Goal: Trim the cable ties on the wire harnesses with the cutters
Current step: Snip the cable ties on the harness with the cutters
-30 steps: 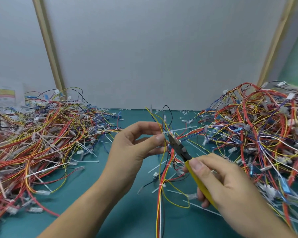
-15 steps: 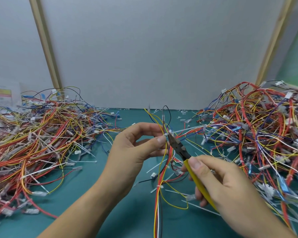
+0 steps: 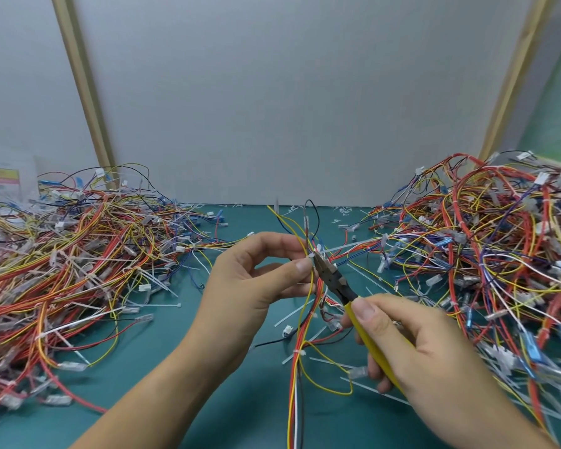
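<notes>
Slight shift: cutters point(image 3: 332, 278) tip edged onto the cable tie point(image 3: 311, 255); left hand point(image 3: 256, 286) pinches the harness point(image 3: 294, 393) (thumb, forefinger), right hand point(image 3: 412, 348) grip curled round the yellow handles.

Between left heap point(image 3: 65, 260) and right heap point(image 3: 486, 254) the mat point(image 3: 175, 403) lies open — offcuts point(image 3: 162, 305) strewn.

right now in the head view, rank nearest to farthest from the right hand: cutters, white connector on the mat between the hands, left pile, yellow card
1. cutters, in the right hand's grip
2. connector, just left of it
3. left pile, far left
4. card, back left corner
</notes>
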